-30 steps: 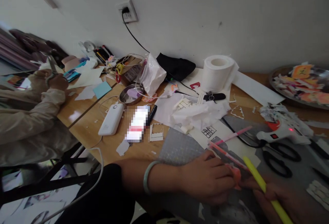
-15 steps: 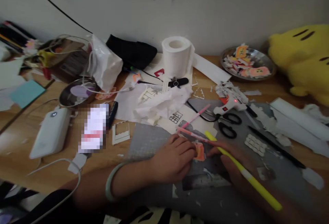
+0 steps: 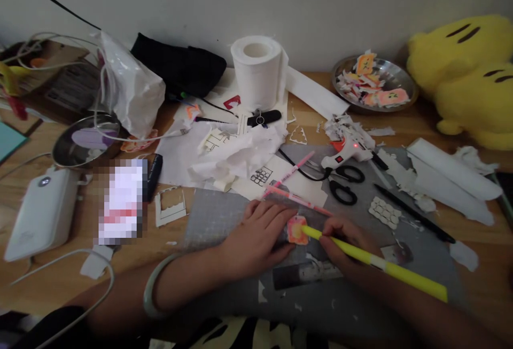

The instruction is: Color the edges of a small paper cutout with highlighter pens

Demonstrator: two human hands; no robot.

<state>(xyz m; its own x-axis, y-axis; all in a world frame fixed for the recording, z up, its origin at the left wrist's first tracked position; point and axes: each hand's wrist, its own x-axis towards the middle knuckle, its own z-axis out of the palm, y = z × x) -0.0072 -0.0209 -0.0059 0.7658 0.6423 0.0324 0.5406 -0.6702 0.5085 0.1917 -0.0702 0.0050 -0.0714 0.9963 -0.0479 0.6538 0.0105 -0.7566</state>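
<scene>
On the grey cutting mat lies a small piece of paper, coloured orange and pink with a yellow middle. My left hand steadies it from the left, the index finger and thumb at its edge. In my right hand is a yellow marker pen, pinched near its front end. The pen tip touches the paper piece. Just beyond my hands lie an orange-pink pen and a pink pen.
Black-handled scissors and a glue gun with its red light on lie behind my right hand. A paper roll stands at the back. Paper bits fill a metal bowl. A power bank lies left.
The marker pen has turned so that its tip rests on the paper piece; before, it pointed past it. More of the piece shows now. The view has shifted to the right.
</scene>
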